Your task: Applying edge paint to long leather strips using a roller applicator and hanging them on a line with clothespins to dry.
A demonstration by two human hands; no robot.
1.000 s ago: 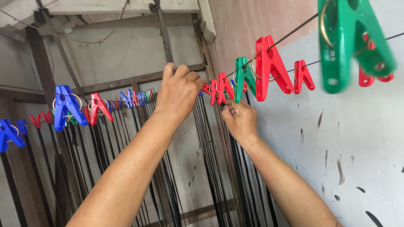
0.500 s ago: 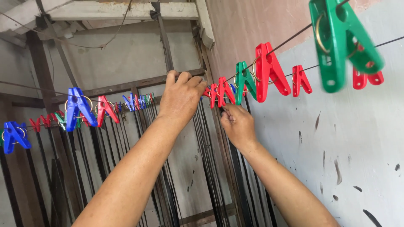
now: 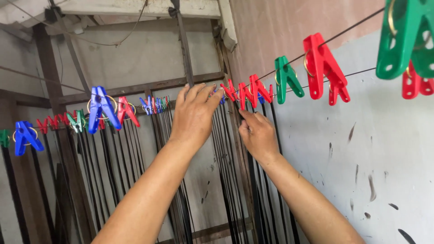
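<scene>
Thin wires (image 3: 352, 27) run across the view, hung with red, green and blue plastic clothes pegs. Many long black strips (image 3: 226, 180) hang down from the pegs. My left hand (image 3: 194, 115) is raised to the line, fingertips at a small blue peg (image 3: 222, 100) beside a red peg (image 3: 229, 90). The back of the hand hides what the fingers hold. My right hand (image 3: 257, 133) is just below a cluster of red pegs (image 3: 253, 89), thumb and fingers pinched on the top of a black strip (image 3: 251, 171).
A grey-and-pink wall (image 3: 361, 149) stands close on the right. A large green peg (image 3: 407, 38) hangs very near the camera at top right. Wooden posts and crossbeams (image 3: 135, 86) stand behind the strips, and more pegs (image 3: 101, 108) line the wire on the left.
My left hand has slid a little right along the line toward the red pegs. My right hand stays under the red pegs. The view has shifted slightly.
</scene>
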